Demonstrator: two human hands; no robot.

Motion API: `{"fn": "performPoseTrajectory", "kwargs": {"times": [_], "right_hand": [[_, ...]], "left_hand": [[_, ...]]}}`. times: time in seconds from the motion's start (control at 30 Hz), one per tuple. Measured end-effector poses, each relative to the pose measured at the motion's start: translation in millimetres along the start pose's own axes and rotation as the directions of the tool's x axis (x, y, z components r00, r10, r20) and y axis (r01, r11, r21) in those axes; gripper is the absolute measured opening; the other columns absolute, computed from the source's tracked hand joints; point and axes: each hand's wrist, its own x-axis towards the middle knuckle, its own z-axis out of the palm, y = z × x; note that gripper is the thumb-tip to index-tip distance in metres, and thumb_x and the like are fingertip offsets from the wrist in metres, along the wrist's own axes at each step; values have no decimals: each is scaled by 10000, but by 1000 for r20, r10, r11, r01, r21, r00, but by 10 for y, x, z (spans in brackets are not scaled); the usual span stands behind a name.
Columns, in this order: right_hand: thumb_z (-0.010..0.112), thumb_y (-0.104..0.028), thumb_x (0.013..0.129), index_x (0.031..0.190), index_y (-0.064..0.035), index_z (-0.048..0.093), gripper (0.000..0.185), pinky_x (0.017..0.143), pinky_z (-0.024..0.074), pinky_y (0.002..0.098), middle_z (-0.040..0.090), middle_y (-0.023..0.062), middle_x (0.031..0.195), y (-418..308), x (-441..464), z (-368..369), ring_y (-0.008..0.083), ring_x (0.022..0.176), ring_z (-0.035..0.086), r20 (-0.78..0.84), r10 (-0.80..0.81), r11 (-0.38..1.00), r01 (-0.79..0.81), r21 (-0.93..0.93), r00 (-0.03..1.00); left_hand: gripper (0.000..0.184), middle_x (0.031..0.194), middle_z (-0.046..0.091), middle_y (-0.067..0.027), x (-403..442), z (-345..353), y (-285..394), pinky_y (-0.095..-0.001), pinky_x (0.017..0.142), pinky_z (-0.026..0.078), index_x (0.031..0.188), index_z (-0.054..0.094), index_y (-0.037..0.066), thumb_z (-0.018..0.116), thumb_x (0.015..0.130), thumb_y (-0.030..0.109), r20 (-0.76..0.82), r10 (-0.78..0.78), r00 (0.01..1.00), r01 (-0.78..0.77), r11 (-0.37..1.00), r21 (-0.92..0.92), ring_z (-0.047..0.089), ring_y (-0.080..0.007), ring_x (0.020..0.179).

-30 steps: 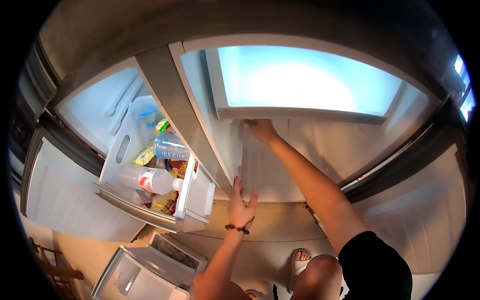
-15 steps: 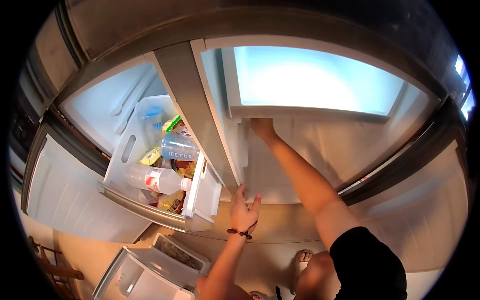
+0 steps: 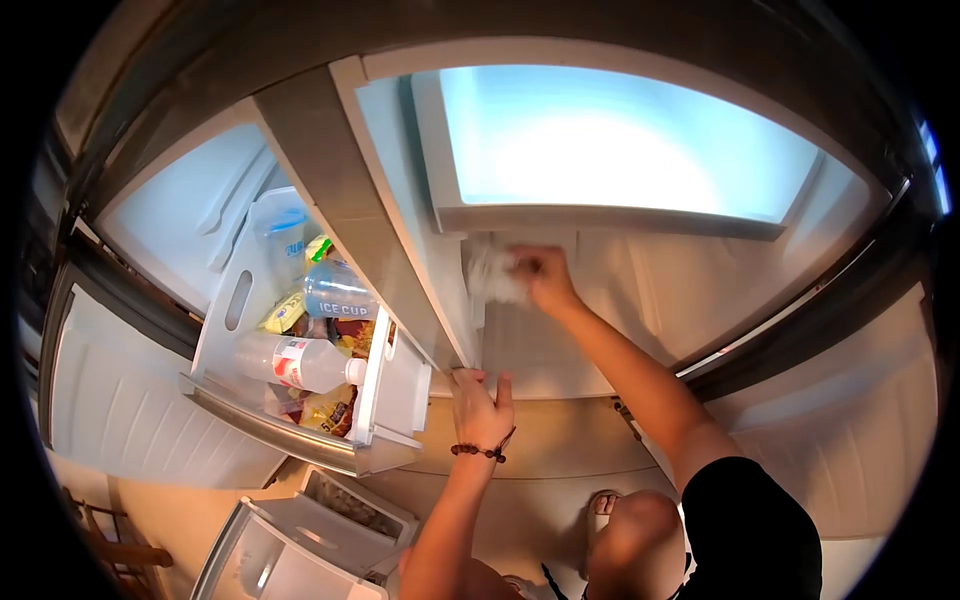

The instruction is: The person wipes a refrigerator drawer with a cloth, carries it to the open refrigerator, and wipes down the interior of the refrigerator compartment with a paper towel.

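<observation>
My right hand [image 3: 545, 278] is inside the right freezer compartment [image 3: 620, 340], below a lit upper drawer [image 3: 610, 218]. Its fingers are closed on a whitish, crumpled piece of cloth or tissue [image 3: 492, 272], smeared by motion, near the compartment's left wall. At the front lower edge of the centre post [image 3: 345, 170], my left hand [image 3: 483, 408] rests with its fingers stretched out and nothing in them. A beaded bracelet circles that wrist.
Left of the post, a pulled-out drawer [image 3: 400, 400] holds a clear bottle [image 3: 310, 362], an ice cup [image 3: 338, 292] and several food packets. Opened doors flank both sides, including the left door [image 3: 130, 390]. Removed drawers [image 3: 290, 550] stand on the floor.
My right hand has come forward from under the upper drawer, and the whitish piece now shows in it. My left hand has moved slightly left against the post's lower edge.
</observation>
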Motion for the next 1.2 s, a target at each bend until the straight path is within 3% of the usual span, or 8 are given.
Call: {"fn": "performPoseTrajectory", "kwargs": {"times": [0.03, 0.17, 0.47, 0.57, 0.83, 0.93, 1.07, 1.2], "right_hand": [[680, -43, 874, 1048, 48, 720, 200, 729, 518, 295, 760, 138, 994, -68, 120, -30, 142, 803, 650, -224, 94, 996, -88, 35, 970], [717, -35, 822, 996, -2, 735, 178, 730, 545, 343, 689, 138, 998, 381, 159, 322, 255, 854, 686, -8, -320, 922, 309, -234, 947], [671, 116, 674, 875, -28, 725, 254, 800, 539, 378, 628, 130, 955, 45, -848, 389, 313, 932, 631, 296, -396, 841, 473, -264, 869], [673, 104, 664, 881, -7, 713, 247, 841, 528, 396, 645, 142, 998, 62, -457, 310, 341, 1001, 609, -84, -191, 942, 159, -295, 978], [680, 60, 699, 873, 8, 677, 182, 850, 532, 436, 671, 156, 1049, 29, -777, 407, 382, 1026, 618, 355, -361, 822, 474, -316, 862], [682, 57, 719, 894, 18, 681, 180, 840, 540, 432, 669, 174, 1027, 331, -1124, 261, 380, 979, 633, 350, -179, 927, 278, -254, 919], [659, 65, 789, 967, 37, 697, 184, 832, 548, 417, 677, 199, 1002, 1367, -1238, -317, 394, 951, 653, -179, 70, 838, -155, -523, 981], [648, 36, 832, 1012, 31, 701, 187, 802, 544, 420, 687, 192, 1000, 2039, -972, -838, 395, 950, 658, -100, -74, 728, -14, -686, 992]], "left_hand": [[445, 1063, 542, -260, -5, 0, 20, -495, 814, 487, 1049, 462, -45, 726, 915, 286, -4, -16, 1000, 16, 1000, 3, 579, -449, 921], [492, 1062, 538, -261, 14, -33, 66, -499, 818, 484, 1070, 459, -57, 731, 910, 321, 26, -39, 999, 38, 999, 4, 569, -445, 937], [503, 1002, 539, -220, 3, 21, -11, -436, 817, 472, 1019, 493, -59, 787, 867, 320, -31, 36, 999, -36, 999, 20, 548, -362, 911], [506, 1002, 543, -217, 20, 15, -25, -431, 814, 477, 1030, 497, -58, 791, 862, 318, -12, 3, 1000, -3, 1000, -10, 553, -359, 904], [460, 1057, 536, -271, 10, 15, -36, -504, 801, 476, 1056, 460, -53, 737, 899, 280, -25, 89, 996, -89, 996, 27, 569, -449, 912], [384, 1058, 536, -278, 0, 3, -2, -512, 782, 482, 1064, 458, -49, 697, 924, 217, -6, 14, 1000, -14, 999, 42, 578, -470, 893], [323, 1064, 533, -280, 8, -24, -40, -519, 765, 490, 1080, 445, -43, 661, 934, 147, -21, 67, 998, -66, 997, 37, 589, -481, 886], [304, 1076, 530, -277, -2, -26, -23, -525, 744, 496, 1100, 424, -42, 637, 931, 96, 30, -17, 999, 15, 997, 70, 605, -476, 853]]}}
